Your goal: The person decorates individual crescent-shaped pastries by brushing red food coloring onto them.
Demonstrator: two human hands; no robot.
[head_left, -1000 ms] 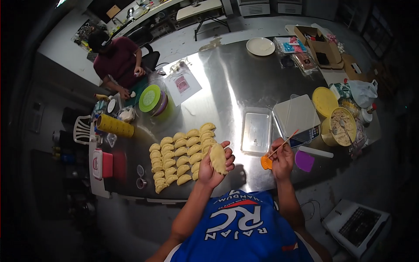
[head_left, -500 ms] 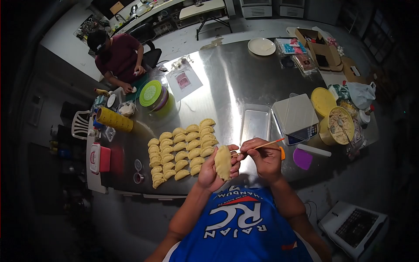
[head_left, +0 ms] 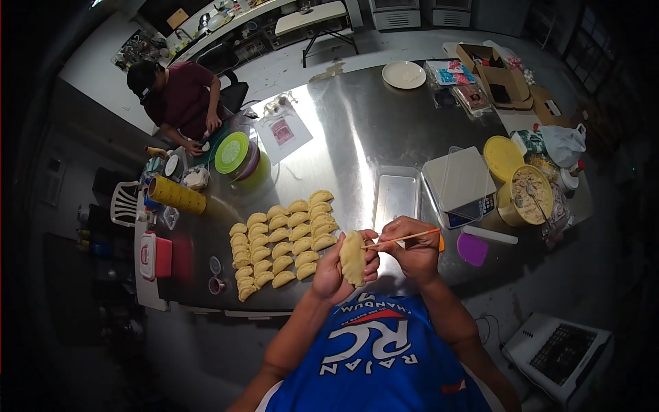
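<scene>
My left hand [head_left: 331,277] is closed around a pale half-moon dough turnover [head_left: 353,259], holding it up on edge over the table's near side. Pinched in my right hand [head_left: 414,255] is a thin wooden stick [head_left: 420,235] with an orange end. The stick's other tip meets the turnover's edge beside my left fingers. Just left of my hands, several rows of folded turnovers [head_left: 280,234] with crimped edges lie on the metal table [head_left: 336,130]. Beyond my right hand sits a shallow metal tray [head_left: 398,192].
A kitchen scale [head_left: 461,180], a yellow tub of filling [head_left: 527,196] and a purple scraper [head_left: 472,250] lie to the right. At left stand a yellow roll [head_left: 177,194], a pink box [head_left: 156,255] and a green-lidded container [head_left: 232,152]. Another person [head_left: 180,99] works at the far left corner.
The stick in my right hand lies flatter, its orange end lower. My left hand keeps its hold on the turnover. The other person's hands have come closer together, and the view has shifted slightly.
</scene>
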